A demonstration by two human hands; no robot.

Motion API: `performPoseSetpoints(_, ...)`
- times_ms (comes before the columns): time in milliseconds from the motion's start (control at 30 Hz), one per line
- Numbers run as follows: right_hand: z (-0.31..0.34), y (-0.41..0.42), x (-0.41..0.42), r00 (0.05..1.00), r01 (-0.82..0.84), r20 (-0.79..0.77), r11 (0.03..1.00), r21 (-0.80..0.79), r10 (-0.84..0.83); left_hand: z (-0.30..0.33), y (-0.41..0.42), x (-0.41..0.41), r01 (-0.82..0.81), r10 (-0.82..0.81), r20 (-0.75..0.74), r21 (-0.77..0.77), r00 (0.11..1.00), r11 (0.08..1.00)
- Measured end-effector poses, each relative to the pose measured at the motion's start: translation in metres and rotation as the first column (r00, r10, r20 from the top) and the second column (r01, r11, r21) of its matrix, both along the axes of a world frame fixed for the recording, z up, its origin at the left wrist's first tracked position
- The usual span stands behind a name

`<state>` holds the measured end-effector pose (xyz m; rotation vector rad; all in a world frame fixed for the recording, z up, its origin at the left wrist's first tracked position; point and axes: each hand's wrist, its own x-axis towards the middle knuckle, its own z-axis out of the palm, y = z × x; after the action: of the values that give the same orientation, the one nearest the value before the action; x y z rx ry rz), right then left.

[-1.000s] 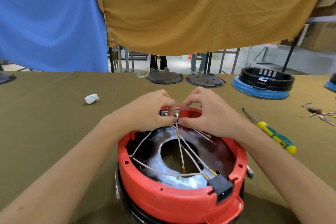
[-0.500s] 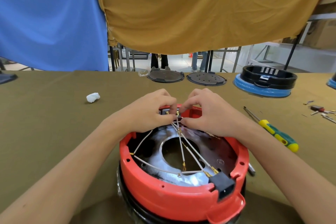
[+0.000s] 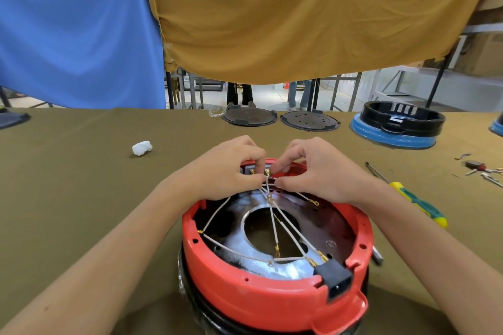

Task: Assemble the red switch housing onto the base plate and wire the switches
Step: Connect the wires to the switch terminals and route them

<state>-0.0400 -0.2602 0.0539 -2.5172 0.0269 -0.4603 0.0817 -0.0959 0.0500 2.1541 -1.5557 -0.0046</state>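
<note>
Red switch housing (image 3: 272, 291): seated on a black base near the table (image 3: 81, 185) front edge. White wires (image 3: 275, 226): fanned across the metal plate (image 3: 239, 242) inside. Left hand (image 3: 226, 171) and right hand (image 3: 315, 171): fingers curled, wire ends pinched at the switch terminals (image 3: 260, 171) on the far rim. Screwdriver (image 3: 408, 196): laid to the right

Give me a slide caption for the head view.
Both hands, left and right, pinch white wires at the switch terminals on the far rim of the red housing; screwdriver lies right.
</note>
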Motion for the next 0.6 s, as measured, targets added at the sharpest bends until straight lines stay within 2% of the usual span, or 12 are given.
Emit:
performPoseSetpoints(133, -0.0012, -0.0009, 0.0006, 1.0, -0.013, 0.003, 0.999, 0.052, 0.013, 0.0001, 0.0, 0.0002, -0.005, 0.005, -0.01, -0.006, 1.0, 1.0)
performPoseSetpoints(600, -0.0017, -0.0021, 0.0021, 1.0, -0.01, -0.015, 1.0, 0.025, 0.01, -0.0004, -0.001, 0.0025, -0.008, 0.007, -0.025, -0.015, 1.0, 1.0)
